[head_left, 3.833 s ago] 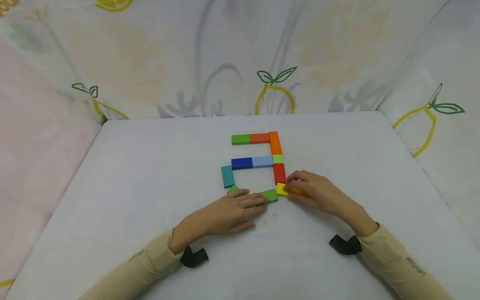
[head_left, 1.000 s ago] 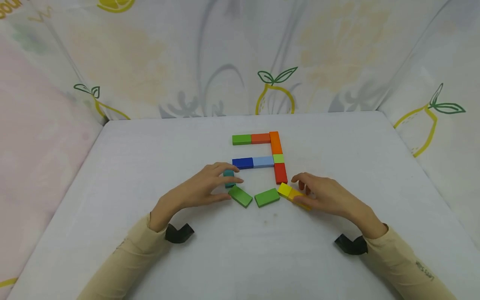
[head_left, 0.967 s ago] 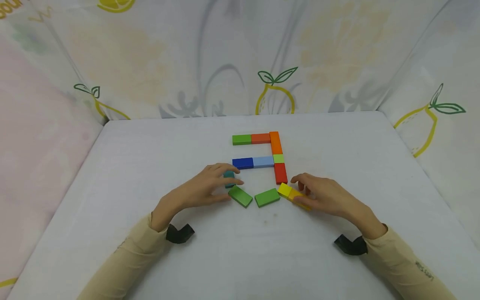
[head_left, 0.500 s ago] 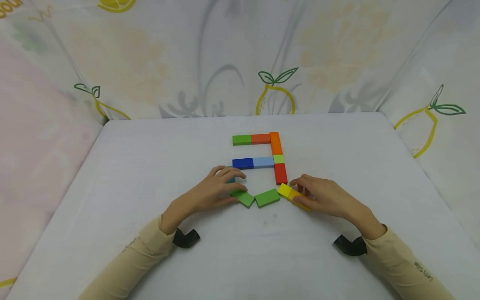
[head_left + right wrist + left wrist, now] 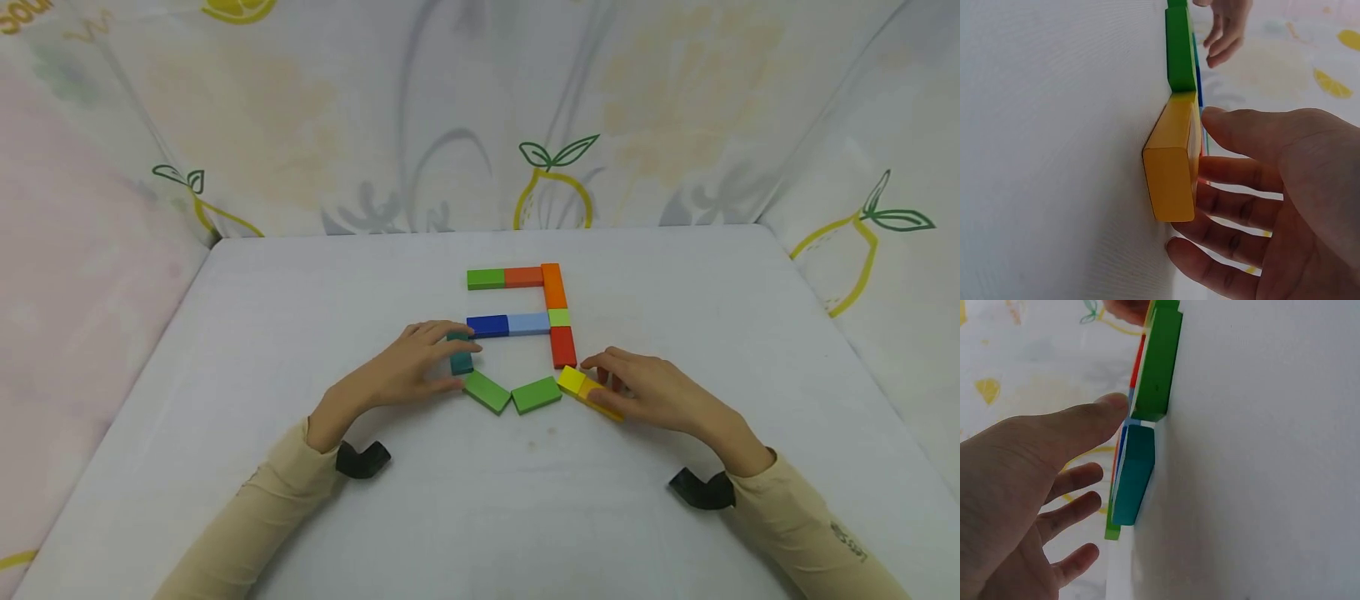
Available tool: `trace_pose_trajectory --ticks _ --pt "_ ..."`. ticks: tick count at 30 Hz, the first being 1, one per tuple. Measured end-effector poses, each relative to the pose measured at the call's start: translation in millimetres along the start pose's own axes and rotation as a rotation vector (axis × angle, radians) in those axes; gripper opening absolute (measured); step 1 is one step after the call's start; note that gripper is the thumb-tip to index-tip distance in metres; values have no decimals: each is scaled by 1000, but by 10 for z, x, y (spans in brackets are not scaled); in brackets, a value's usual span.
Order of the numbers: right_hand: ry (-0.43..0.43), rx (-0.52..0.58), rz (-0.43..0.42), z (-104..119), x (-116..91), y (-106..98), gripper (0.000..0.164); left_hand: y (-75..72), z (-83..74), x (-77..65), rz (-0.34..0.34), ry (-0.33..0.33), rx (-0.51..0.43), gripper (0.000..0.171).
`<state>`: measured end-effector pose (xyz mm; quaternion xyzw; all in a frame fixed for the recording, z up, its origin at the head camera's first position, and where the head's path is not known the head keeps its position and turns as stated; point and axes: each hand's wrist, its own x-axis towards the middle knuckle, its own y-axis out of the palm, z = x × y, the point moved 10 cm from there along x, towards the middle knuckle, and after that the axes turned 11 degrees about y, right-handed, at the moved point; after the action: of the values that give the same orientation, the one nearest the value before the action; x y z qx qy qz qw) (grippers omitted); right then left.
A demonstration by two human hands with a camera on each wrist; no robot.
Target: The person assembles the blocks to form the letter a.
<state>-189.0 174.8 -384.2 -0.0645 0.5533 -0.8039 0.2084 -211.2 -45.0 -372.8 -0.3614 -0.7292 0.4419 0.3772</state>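
Note:
My left hand [image 5: 397,367] hovers with loosely bent fingers over the teal block [image 5: 461,362]. In the left wrist view its thumb tip lies close to the end of a slanted green block [image 5: 1159,369], and nothing is held. A second green block [image 5: 537,395] meets the first at a near corner. On the right, a small yellow block [image 5: 572,380] and an amber block [image 5: 1169,181] lie end to end on a slant. My right hand [image 5: 660,392] rests loosely by the amber block, thumb over its top edge, relaxed fingers beyond it.
Farther up the white table [image 5: 315,283] run a dark blue block [image 5: 487,326], a light blue block [image 5: 528,323] and a red block [image 5: 563,347]. Above them are orange [image 5: 554,285] and green [image 5: 486,279] blocks. A patterned cloth [image 5: 337,125] stands behind.
The yellow and amber blocks have turned to a slant. My left hand nudged the left green block rightward until its corner met the other, then drew back left. The right hand stays almost still lately.

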Motion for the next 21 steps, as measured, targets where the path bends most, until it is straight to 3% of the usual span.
trace_pose_trajectory --ticks 7,14,21 --pt "3 15 15 -11 11 12 34 55 62 -40 32 -4 -106 41" --pt "6 18 19 -19 18 11 34 71 38 -46 64 -9 -129 43" --pt "11 21 22 -31 17 20 35 114 37 -55 109 -55 -205 48"
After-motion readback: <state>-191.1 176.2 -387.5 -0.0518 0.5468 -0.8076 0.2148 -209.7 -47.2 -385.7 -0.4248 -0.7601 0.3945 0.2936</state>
